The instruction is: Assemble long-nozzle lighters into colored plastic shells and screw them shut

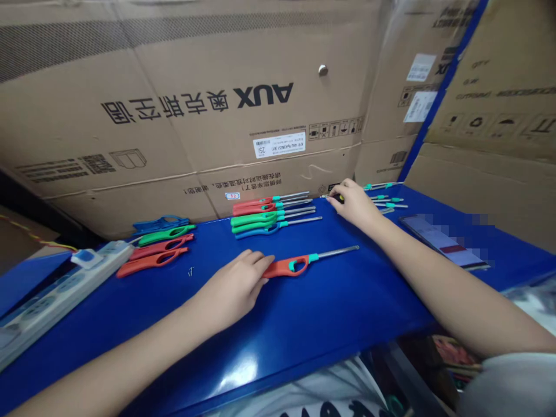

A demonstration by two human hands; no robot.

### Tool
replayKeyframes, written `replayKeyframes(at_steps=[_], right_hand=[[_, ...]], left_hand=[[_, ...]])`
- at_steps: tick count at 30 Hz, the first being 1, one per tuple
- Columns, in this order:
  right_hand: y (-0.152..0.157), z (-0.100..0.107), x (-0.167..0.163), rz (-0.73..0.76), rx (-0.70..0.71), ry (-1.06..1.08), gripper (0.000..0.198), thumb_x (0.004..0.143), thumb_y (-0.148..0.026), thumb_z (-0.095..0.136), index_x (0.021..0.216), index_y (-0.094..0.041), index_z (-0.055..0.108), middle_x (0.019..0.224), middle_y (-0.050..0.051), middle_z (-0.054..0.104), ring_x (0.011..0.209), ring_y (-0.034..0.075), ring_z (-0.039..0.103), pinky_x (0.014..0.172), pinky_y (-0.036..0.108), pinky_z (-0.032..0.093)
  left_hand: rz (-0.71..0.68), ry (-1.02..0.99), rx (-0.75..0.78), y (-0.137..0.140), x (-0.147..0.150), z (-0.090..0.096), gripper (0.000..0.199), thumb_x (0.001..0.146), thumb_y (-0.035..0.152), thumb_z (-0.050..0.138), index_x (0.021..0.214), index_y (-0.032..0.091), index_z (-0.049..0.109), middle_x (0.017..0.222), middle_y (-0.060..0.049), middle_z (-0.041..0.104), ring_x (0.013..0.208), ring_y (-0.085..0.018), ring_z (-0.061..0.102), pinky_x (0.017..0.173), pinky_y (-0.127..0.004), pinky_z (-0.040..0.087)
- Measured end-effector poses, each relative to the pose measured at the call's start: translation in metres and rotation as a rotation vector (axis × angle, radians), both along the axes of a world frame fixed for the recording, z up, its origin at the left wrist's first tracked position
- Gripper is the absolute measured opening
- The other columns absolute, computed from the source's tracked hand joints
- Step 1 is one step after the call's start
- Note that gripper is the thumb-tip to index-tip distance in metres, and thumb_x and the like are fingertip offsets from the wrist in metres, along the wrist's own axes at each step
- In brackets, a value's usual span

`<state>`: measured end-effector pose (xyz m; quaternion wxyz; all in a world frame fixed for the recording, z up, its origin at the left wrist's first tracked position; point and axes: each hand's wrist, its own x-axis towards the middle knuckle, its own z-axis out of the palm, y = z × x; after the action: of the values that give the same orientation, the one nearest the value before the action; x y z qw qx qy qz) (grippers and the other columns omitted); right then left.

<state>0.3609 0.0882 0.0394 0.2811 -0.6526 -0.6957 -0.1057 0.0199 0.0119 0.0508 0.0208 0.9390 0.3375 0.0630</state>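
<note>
My left hand [245,281] has its fingers closed on the handle end of a red long-neck lighter [284,267], whose metal tube points right over the blue table. Farther back, my right hand [354,202] pinches a small screwdriver [339,198] with a black and yellow handle. Its bright tip points left, towards several lighters [256,220] in red, green and blue that lie in a row. To the right of that hand are several metal tubes [393,205] with turquoise parts. Lighter handle shells [152,263] in blue, green, red and orange are stacked at the left.
A large cardboard sheet [174,69] stands along the back of the blue table [304,324]. A white power strip [65,301] lies at the left. A phone [438,237] rests at the right. Small screws [190,271] lie near the handle shells.
</note>
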Motion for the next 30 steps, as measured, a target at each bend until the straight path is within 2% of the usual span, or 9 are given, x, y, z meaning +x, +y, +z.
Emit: replayKeyframes(at_steps=[3,7,10,13,17,21,30], right_hand=[[0.005,-0.012,0.001,-0.026,-0.082,-0.011,0.013,0.086,-0.019,0.063,0.095,-0.016,0.073,0.103,0.012,0.056,0.091,0.024,0.061,0.082,0.033,0.049],[0.010,-0.022,0.007,-0.050,-0.153,-0.027,0.016,0.083,-0.013,0.063,0.094,-0.016,0.074,0.103,0.011,0.056,0.093,0.023,0.061,0.083,0.031,0.049],[0.008,-0.027,0.004,-0.076,-0.183,-0.040,0.017,0.083,-0.018,0.062,0.096,-0.017,0.073,0.105,0.011,0.057,0.092,0.024,0.062,0.075,0.031,0.049],[0.003,-0.035,-0.007,-0.116,-0.180,-0.049,0.020,0.087,-0.023,0.056,0.100,-0.018,0.071,0.114,0.012,0.057,0.086,0.023,0.062,0.062,0.030,0.043],[-0.003,-0.043,-0.016,-0.149,-0.148,-0.050,0.024,0.091,-0.025,0.050,0.105,-0.017,0.069,0.119,0.012,0.056,0.084,0.021,0.062,0.058,0.030,0.038],[-0.004,-0.043,-0.017,-0.162,-0.134,-0.054,0.023,0.091,-0.025,0.050,0.102,-0.018,0.068,0.117,0.011,0.057,0.085,0.021,0.061,0.056,0.030,0.036],[-0.002,-0.042,-0.017,-0.162,-0.127,-0.048,0.019,0.091,-0.025,0.052,0.099,-0.019,0.068,0.113,0.009,0.058,0.087,0.020,0.060,0.055,0.028,0.035]], left_hand=[[-0.034,-0.083,0.045,0.027,-0.008,0.004,0.034,0.095,0.013,0.049,0.125,0.013,0.066,0.118,-0.017,0.069,0.110,-0.030,0.064,0.098,-0.044,0.055],[0.010,-0.159,0.033,0.063,-0.024,0.013,0.031,0.094,0.024,0.052,0.117,0.014,0.071,0.113,-0.015,0.073,0.107,-0.030,0.068,0.096,-0.043,0.055],[0.050,-0.251,0.009,0.086,-0.035,0.023,0.034,0.094,0.035,0.054,0.116,0.017,0.072,0.117,-0.012,0.074,0.109,-0.030,0.069,0.096,-0.042,0.055],[0.036,-0.288,0.055,0.108,-0.042,0.034,0.037,0.094,0.036,0.052,0.120,0.018,0.070,0.122,-0.011,0.072,0.113,-0.029,0.067,0.100,-0.042,0.052],[0.060,-0.271,0.116,0.136,-0.041,0.043,0.040,0.094,0.034,0.050,0.124,0.016,0.069,0.127,-0.013,0.070,0.117,-0.029,0.065,0.101,-0.041,0.051],[0.071,-0.247,0.142,0.162,-0.034,0.041,0.040,0.092,0.032,0.051,0.122,0.014,0.070,0.120,-0.014,0.072,0.111,-0.030,0.066,0.099,-0.042,0.052],[0.037,-0.203,0.192,0.203,-0.015,0.018,0.032,0.092,0.025,0.050,0.111,0.014,0.073,0.106,-0.015,0.073,0.103,-0.030,0.067,0.093,-0.044,0.052]])
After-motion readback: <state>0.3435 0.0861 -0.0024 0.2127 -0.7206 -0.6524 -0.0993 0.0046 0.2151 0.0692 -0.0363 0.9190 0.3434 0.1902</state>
